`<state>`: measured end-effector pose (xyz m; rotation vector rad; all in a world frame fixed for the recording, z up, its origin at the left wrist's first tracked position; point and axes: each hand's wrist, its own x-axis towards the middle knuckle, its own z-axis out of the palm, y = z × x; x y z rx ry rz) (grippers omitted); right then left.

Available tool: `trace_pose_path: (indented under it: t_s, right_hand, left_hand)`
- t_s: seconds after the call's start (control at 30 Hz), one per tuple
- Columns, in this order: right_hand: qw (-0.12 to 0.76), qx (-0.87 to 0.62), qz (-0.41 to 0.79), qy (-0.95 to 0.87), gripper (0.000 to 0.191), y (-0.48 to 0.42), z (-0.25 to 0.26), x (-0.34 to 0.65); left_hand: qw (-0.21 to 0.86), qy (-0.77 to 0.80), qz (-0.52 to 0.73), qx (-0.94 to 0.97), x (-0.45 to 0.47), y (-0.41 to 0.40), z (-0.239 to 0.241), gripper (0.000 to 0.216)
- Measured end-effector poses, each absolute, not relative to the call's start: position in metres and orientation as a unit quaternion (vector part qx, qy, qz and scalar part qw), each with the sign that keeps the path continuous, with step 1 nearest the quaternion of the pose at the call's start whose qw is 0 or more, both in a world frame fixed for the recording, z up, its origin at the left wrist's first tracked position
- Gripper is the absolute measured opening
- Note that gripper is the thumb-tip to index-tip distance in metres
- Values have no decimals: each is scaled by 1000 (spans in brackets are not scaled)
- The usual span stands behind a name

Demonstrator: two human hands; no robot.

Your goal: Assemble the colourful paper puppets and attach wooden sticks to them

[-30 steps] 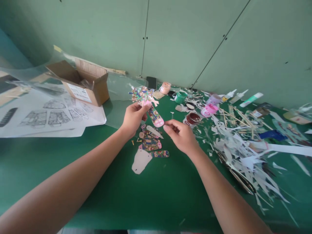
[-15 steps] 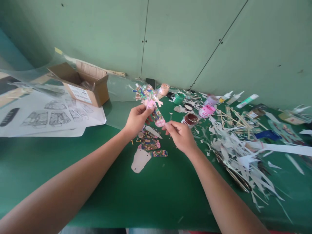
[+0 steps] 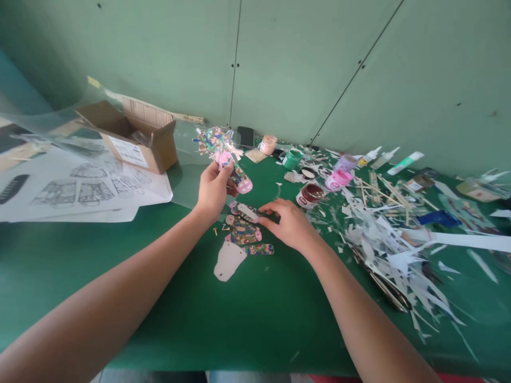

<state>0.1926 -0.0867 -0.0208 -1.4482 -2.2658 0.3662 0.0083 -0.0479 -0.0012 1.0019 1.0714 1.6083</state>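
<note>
My left hand [image 3: 213, 189] is closed on a colourful painted cut-out figure [image 3: 223, 151] and holds it up above the green table [image 3: 159, 298]. A pink limb piece [image 3: 241, 183] hangs from the figure. My right hand [image 3: 287, 223] is down at the table, its fingertips pinched at a small white cut-out piece [image 3: 247, 211]. That piece tops a pile of painted cut-out parts [image 3: 243, 234]. A larger white cut-out [image 3: 228, 260] lies at the near end of the pile. Small gold pins [image 3: 221, 230] lie left of it.
An open cardboard box [image 3: 136, 135] and printed sheets [image 3: 80, 191] lie at the left under clear film. Paint pots [image 3: 309, 195], glue bottles [image 3: 383, 158] and a phone [image 3: 245, 136] stand along the wall. White paper scraps [image 3: 391, 250], sticks and scissors [image 3: 383, 282] cover the right side.
My left hand has carried the figure to the left and a little higher. My right hand has dropped from beside the figure down to the pile of parts on the table.
</note>
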Motion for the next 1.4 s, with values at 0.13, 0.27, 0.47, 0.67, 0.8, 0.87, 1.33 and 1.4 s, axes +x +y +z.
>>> trace_pose_path:
  t_s: [0.13,0.27,0.47,0.67,0.8,0.87,1.33,1.4]
  right_hand:
    - [200,-518,105,-825,13,-87,-22,190]
    - [209,-545,86,-807,6,-87,-18,192]
    - [127,-439,202,-866,10,-99,4,197]
    - [36,-433,232,-870,17,-110,16,193]
    - [36,-439,261,-859,16,-108,16,199]
    - [41,-446,279,-850,13,-106,17,203]
    - [172,-506,154,-831,6,-107,-6,168]
    - [163,-513,162,-827,5,-107,-8,166]
  left_hand:
    - [459,434,657,412,8,-47,-2,17]
    - [460,435,654,414,8,-47,-2,17]
    - [456,444,656,407,7,-47,-3,17]
    - [452,444,652,416,9,-46,-4,17]
    - [449,451,653,410,10,-46,-4,17]
    - [451,453,651,409,10,-46,-5,19]
    - [442,438,655,428,13,-48,-6,19]
    - [442,436,656,429,13,-48,-6,20]
